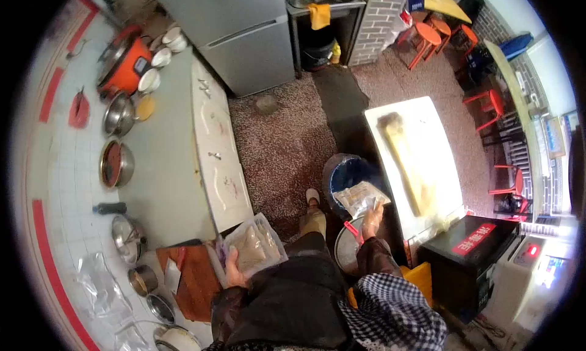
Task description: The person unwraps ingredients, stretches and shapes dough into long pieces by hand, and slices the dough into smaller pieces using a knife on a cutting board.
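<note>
My left hand [234, 270] is closed on the near-left edge of a clear plastic container [279, 257], held against my body. Inside it lie several plastic bags [250, 246] of something pale tan. On the other side, my right hand [372, 221] pinches the edge of a similar plastic bag [357, 198] with pale contents. That bag is over the near rim of a blue-lined bucket [334, 179]. Just below my right hand stands a round white tub [346, 251], with a red handle [350, 228] at its rim.
To the left runs a counter [165, 168] with steel bowls [119, 114], an orange cooker [124, 64], and a cutting board [195, 284] bearing a cleaver [173, 276]. On the right are a white table [434, 149] and a black box [461, 253]. A fridge [238, 39] stands ahead.
</note>
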Available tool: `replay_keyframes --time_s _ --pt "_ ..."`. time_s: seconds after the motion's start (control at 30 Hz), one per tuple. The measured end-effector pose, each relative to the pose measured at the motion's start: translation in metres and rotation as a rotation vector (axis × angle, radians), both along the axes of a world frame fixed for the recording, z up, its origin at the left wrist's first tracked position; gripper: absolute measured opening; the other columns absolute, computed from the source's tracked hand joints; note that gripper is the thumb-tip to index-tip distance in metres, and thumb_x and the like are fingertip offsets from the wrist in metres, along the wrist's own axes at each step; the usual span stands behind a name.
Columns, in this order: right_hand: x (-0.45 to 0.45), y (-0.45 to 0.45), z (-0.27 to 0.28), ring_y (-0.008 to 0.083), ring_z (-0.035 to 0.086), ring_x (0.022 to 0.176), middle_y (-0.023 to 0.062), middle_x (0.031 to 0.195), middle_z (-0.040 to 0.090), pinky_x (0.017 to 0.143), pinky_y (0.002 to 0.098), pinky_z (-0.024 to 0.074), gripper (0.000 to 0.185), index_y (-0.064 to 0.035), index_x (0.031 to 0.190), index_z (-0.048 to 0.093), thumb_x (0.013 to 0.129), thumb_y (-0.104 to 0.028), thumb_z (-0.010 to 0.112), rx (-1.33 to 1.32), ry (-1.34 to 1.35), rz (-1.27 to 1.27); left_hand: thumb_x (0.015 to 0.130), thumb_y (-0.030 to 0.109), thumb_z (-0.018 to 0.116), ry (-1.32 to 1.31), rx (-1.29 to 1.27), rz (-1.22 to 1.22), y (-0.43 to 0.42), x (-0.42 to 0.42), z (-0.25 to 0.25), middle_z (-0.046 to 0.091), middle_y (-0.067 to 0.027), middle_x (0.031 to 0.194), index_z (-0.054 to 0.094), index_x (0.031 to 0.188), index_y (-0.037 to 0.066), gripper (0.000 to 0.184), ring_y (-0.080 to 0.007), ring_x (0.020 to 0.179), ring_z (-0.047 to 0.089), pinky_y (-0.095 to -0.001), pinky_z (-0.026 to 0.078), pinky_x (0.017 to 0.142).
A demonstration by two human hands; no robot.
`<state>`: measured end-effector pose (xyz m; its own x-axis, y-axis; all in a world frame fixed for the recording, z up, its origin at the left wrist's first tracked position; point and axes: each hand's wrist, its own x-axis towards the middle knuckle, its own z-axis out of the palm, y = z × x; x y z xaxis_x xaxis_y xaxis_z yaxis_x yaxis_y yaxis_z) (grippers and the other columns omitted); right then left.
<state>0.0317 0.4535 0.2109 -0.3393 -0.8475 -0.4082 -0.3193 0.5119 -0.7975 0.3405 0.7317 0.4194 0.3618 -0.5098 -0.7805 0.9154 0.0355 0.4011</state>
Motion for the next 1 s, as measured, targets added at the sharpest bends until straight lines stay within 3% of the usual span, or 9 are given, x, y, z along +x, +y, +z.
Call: replay_keyframes --time_s 0.07,0.2,0.33,0.43,0.47,0.5,0.6,0.73,1.0 --pt "-0.003 -0.037 -0.033 0.0412 0.060 0.100 0.0286 0.102 0.062 0.085 0.0437 0.0459 0.029 0.0024 0.117 0.052 0.095 -0.016 0.054 0.111 0.332 0.009 0.094 0.040 0.054 -0.044 0.053 -0.077 -0.025 -0.008 -0.018 0.056 -0.0115 0.135 0.045 0.141 0.007 0.058 -0.0303 0.122 0.054 -0.0460 0.045 0.103" --pt "-0.006 -0.092 -0.102 0.0444 0.063 0.089 0.0259 0.092 0.065 0.076 0.0490 0.0482 0.019 -0.0002 0.106 0.052 0.093 -0.015 0.053 0.083 0.287 0.126 0.094 0.042 0.055 0.006 0.027 -0.132 -0.066 -0.017 -0.054 0.053 -0.0112 0.138 0.044 0.142 0.008 0.060 -0.0305 0.123 0.053 -0.0471 0.044 0.104" --pt "-0.025 -0.117 -0.236 0.0434 0.064 0.093 0.0257 0.096 0.066 0.076 0.0502 0.0488 0.023 -0.0050 0.111 0.052 0.087 -0.007 0.053 0.274 0.376 0.250 0.088 0.044 0.066 0.096 0.122 -0.124 -0.089 -0.022 -0.090 0.051 -0.0137 0.138 0.040 0.143 0.003 0.074 -0.0317 0.123 0.052 -0.0490 0.046 0.103" --pt "-0.005 -0.136 -0.262 0.0446 0.064 0.099 0.0248 0.103 0.067 0.084 0.0510 0.0506 0.025 -0.0074 0.111 0.051 0.088 -0.013 0.057 0.467 0.526 0.380 0.088 0.044 0.067 0.119 0.211 -0.194 -0.039 -0.015 -0.137 0.052 -0.0142 0.136 0.041 0.143 0.004 0.073 -0.0311 0.123 0.052 -0.0475 0.047 0.102" --pt "-0.016 -0.124 -0.332 0.0447 0.061 0.105 0.0257 0.108 0.065 0.085 0.0502 0.0491 0.042 -0.0088 0.126 0.049 0.085 -0.007 0.056 0.451 0.417 0.322 0.088 0.043 0.067 0.133 0.242 -0.210 -0.033 -0.010 -0.159 0.053 -0.0144 0.134 0.042 0.141 0.004 0.071 -0.0307 0.123 0.052 -0.0462 0.047 0.102" --pt "-0.005 -0.131 -0.334 0.0442 0.060 0.107 0.0253 0.111 0.065 0.088 0.0492 0.0488 0.044 -0.0104 0.129 0.050 0.085 -0.007 0.056 0.453 0.400 0.319 0.088 0.043 0.067 0.140 0.249 -0.225 -0.047 -0.008 -0.169 0.053 -0.0144 0.134 0.042 0.141 0.004 0.071 -0.0307 0.123 0.052 -0.0462 0.047 0.102" --pt "0.012 -0.128 -0.413 0.0433 0.062 0.105 0.0251 0.111 0.066 0.089 0.0508 0.0499 0.035 -0.0106 0.125 0.055 0.089 -0.014 0.054 0.393 0.460 0.322 0.087 0.043 0.068 0.162 0.347 -0.256 -0.047 -0.003 -0.205 0.053 -0.0142 0.135 0.043 0.141 0.005 0.070 -0.0304 0.123 0.052 -0.0453 0.047 0.101" --pt "0.011 -0.118 -0.544 0.0427 0.063 0.105 0.0237 0.113 0.066 0.088 0.0514 0.0503 0.045 -0.0084 0.134 0.050 0.094 -0.030 0.054 0.413 0.447 0.317 0.087 0.043 0.068 0.209 0.434 -0.288 -0.050 0.000 -0.266 0.052 -0.0138 0.135 0.044 0.140 0.005 0.070 -0.0301 0.122 0.053 -0.0440 0.048 0.100" --pt "0.020 -0.131 -0.583 0.0402 0.062 0.106 0.0229 0.111 0.065 0.091 0.0483 0.0494 0.057 -0.0050 0.122 0.057 0.078 -0.039 0.068 0.427 0.439 0.420 0.085 0.042 0.069 0.250 0.497 -0.375 -0.069 0.015 -0.329 0.051 -0.0131 0.137 0.046 0.139 0.006 0.069 -0.0294 0.121 0.053 -0.0415 0.048 0.099"
